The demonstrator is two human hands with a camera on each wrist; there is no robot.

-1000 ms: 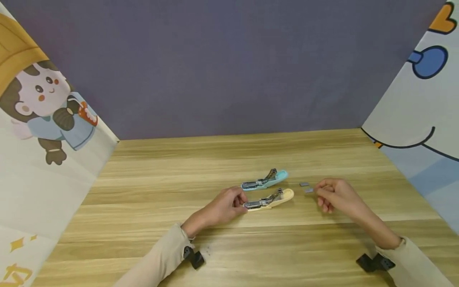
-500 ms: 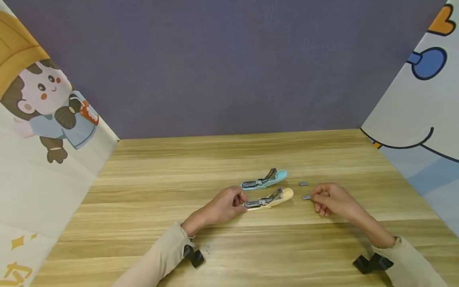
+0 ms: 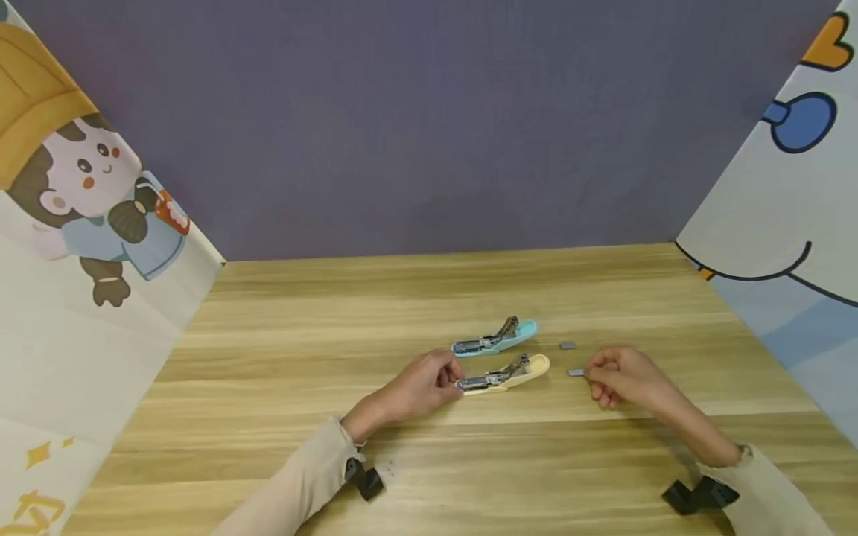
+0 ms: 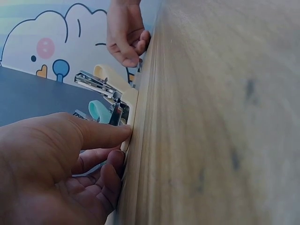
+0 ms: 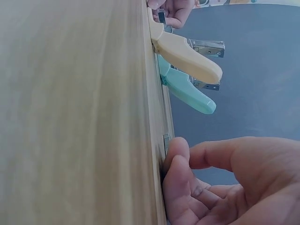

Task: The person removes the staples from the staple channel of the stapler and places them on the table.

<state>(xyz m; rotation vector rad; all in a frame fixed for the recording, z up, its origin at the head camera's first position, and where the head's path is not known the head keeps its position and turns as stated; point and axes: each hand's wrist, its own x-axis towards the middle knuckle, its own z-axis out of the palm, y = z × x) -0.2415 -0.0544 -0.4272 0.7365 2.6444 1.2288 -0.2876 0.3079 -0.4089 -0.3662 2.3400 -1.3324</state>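
A cream-yellow stapler lies opened up on the wooden table, its metal magazine exposed. Thumb and fingers of my left hand pinch its left end, which the left wrist view shows up close. Just behind it lies a turquoise stapler, opened the same way. To the right, my right hand pinches the right end of a small grey staple strip between thumb and index finger, at the tabletop. In the right wrist view the fingers mostly hide that strip.
A second grey staple strip lies behind the held one, right of the turquoise stapler. Wood-grain tabletop spreads around both hands. A dark panel stands at the back, with cartoon-printed walls on both sides.
My right hand has drawn its staple strip toward me, away from the other strip, then shifted slightly right. The left hand and both staplers stay in place.
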